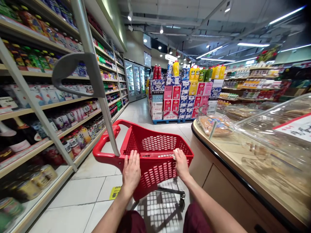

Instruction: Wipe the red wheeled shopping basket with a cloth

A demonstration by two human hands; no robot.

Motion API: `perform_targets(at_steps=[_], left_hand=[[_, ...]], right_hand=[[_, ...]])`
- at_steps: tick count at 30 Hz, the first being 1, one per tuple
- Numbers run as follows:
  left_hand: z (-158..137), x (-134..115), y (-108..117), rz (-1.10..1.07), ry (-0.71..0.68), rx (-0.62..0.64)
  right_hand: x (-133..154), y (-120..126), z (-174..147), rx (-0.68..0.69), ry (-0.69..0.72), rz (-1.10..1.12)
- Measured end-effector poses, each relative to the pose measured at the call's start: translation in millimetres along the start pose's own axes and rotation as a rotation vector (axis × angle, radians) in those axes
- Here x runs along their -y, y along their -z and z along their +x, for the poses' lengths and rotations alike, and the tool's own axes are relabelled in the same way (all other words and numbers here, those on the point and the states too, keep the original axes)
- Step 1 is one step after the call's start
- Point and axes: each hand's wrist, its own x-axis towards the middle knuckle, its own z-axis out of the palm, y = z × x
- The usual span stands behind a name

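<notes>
A red plastic shopping cart (155, 168) stands sideways in front of me, with perforated basket walls and its push handle (102, 149) on the left. My left hand (131, 171) lies against the near side wall below the rim, its fingers straight and holding nothing. At the right end of the same rim, my right hand (182, 164) is closed round a small white wipe (174, 154), mostly covered by the fingers. A metal pole (107, 119) with a grey loop grip (80, 74) rises beside the cart handle. Inside, the visible part of the basket holds nothing.
Shelves of bottles and cans (70, 97) run along the left. On the right, close to the cart, curves a bakery counter (218, 168) with clear covers. Stacked drink cartons (173, 100) stand ahead on the tiled floor (77, 194), with glass-door fridges (136, 79) beyond.
</notes>
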Motion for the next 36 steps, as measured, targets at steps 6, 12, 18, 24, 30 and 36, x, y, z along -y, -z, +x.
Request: perform_targets(at_steps=[6,12,18,24,30,36], left_hand=[[-5,6,1,-0.005,-0.019,-0.017],[-15,54,21,0.024,0.11,-0.241],[-15,87,20,0.017,0.172,-0.259],[-20,90,22,0.024,0.148,-0.249],[-5,35,13,-0.014,0.043,-0.2],[5,8,5,0.0,0.039,-0.014]], right_hand=[[81,-25,2,0.123,0.156,0.168],[97,-23,9,0.107,0.125,0.183],[184,-48,23,0.164,0.179,0.244],[145,-37,17,0.117,0.213,0.219],[106,-29,6,0.129,0.137,0.15],[63,-20,8,0.119,0.11,0.049]])
